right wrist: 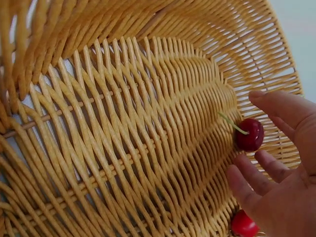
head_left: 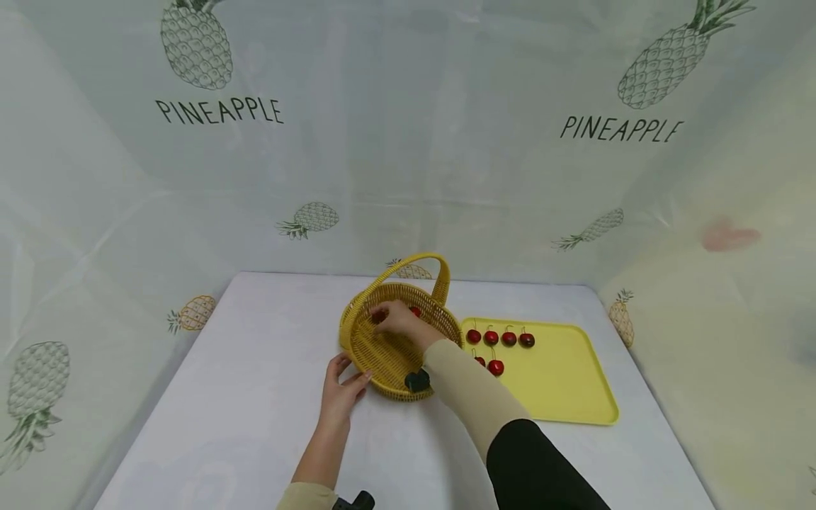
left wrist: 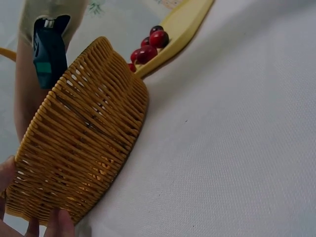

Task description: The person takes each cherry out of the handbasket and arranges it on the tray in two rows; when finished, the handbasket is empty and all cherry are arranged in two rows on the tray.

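A yellow wicker basket [head_left: 389, 368] with an arched handle stands on the white table, tilted in the left wrist view. My left hand [head_left: 338, 393] holds its near left side, the thumb by the rim and fingertips on the outer wall. Inside the basket is my right hand [head_left: 398, 319]. In the right wrist view its thumb and fingers stand apart around a dark red cherry [right wrist: 249, 134] with a green stem, and a gap shows about the fruit. A brighter red cherry [right wrist: 244, 224] lies just below, partly hidden by the hand.
To the right of the basket lies a yellow tray [head_left: 561, 375] with several stemmed cherries [head_left: 508, 338] toward its left side. My right forearm crosses over the tray's near left corner. A pineapple-print sheet [head_left: 408, 142] hangs behind the table [head_left: 268, 354].
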The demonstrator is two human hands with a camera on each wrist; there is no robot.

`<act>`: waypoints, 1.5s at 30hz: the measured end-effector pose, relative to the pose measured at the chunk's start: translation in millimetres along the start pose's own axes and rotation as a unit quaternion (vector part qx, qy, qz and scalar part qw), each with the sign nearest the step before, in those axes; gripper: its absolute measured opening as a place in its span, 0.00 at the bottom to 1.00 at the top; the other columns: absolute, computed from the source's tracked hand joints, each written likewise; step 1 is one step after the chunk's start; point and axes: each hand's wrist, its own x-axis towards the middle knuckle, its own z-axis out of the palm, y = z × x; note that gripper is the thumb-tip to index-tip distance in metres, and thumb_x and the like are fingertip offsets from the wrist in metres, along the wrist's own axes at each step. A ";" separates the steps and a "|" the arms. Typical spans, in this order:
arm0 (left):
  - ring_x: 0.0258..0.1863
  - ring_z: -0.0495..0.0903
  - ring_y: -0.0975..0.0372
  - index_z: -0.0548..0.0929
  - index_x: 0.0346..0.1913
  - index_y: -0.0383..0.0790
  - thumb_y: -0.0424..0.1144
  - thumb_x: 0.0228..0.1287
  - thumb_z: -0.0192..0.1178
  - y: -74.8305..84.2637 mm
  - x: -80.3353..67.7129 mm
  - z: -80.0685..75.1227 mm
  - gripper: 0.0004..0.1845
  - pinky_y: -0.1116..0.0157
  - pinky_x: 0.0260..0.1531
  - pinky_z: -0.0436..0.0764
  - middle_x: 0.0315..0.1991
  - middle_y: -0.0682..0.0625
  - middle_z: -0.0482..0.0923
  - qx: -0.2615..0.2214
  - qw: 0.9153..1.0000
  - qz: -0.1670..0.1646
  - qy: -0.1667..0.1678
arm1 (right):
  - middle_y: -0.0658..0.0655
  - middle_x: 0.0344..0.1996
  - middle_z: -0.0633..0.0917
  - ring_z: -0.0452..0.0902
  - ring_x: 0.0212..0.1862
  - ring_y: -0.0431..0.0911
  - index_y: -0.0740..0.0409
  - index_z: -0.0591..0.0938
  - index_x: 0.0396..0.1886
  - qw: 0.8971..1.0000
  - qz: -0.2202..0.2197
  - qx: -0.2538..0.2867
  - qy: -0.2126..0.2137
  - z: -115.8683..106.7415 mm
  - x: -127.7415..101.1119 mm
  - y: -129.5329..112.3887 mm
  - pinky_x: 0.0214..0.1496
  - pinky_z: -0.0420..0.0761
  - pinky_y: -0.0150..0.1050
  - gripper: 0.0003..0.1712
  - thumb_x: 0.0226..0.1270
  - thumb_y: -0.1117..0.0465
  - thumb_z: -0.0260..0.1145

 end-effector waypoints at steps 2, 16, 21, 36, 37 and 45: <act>0.47 0.72 0.54 0.60 0.62 0.48 0.32 0.53 0.64 -0.7 -0.4 0.1 0.35 0.51 0.45 0.70 0.63 0.48 0.54 0.002 1.000 0.001 -0.001 | 0.59 0.47 0.77 0.72 0.48 0.49 0.63 0.74 0.54 1.000 -0.002 -0.003 -0.001 2.0 1.0 1.6 0.47 0.73 0.39 0.26 0.53 0.69 0.67; 0.46 0.73 0.55 0.61 0.62 0.49 0.31 0.53 0.64 -2.8 -0.6 3.0 0.35 0.52 0.44 0.71 0.62 0.49 0.55 0.010 1.000 -0.001 -0.002 | 0.59 0.50 0.76 0.71 0.51 0.49 0.58 0.73 0.57 1.000 0.017 -0.011 -0.004 5.1 1.8 8.9 0.49 0.72 0.39 0.29 0.53 0.67 0.68; 0.47 0.73 0.54 0.61 0.62 0.49 0.31 0.53 0.63 -2.5 0.1 3.2 0.34 0.51 0.45 0.71 0.62 0.48 0.54 0.011 1.000 0.002 -0.004 | 0.59 0.50 0.76 0.71 0.50 0.48 0.58 0.74 0.56 1.000 0.023 -0.003 -0.003 2.9 0.8 9.1 0.49 0.72 0.39 0.29 0.52 0.67 0.68; 0.46 0.73 0.54 0.61 0.62 0.48 0.31 0.52 0.64 -2.5 -0.1 5.1 0.35 0.51 0.45 0.71 0.62 0.48 0.55 0.007 1.000 0.000 -0.004 | 0.54 0.43 0.77 0.72 0.43 0.46 0.57 0.78 0.48 0.999 0.040 0.003 0.010 -3.9 -4.7 15.2 0.39 0.74 0.38 0.22 0.50 0.65 0.70; 0.46 0.73 0.54 0.61 0.62 0.48 0.31 0.52 0.64 -2.7 0.0 4.9 0.35 0.51 0.45 0.71 0.62 0.48 0.55 0.007 1.000 0.000 -0.004 | 0.54 0.43 0.77 0.73 0.42 0.45 0.57 0.78 0.47 0.999 0.039 0.007 0.010 -4.6 -5.4 15.4 0.38 0.74 0.38 0.22 0.50 0.65 0.70; 0.46 0.73 0.55 0.61 0.62 0.49 0.33 0.50 0.66 -2.4 1.2 0.7 0.36 0.53 0.43 0.72 0.62 0.48 0.55 0.015 1.000 -0.005 0.003 | 0.53 0.39 0.79 0.73 0.39 0.43 0.60 0.79 0.44 0.999 0.030 0.022 -0.005 -15.2 -16.1 11.0 0.38 0.75 0.37 0.16 0.53 0.66 0.68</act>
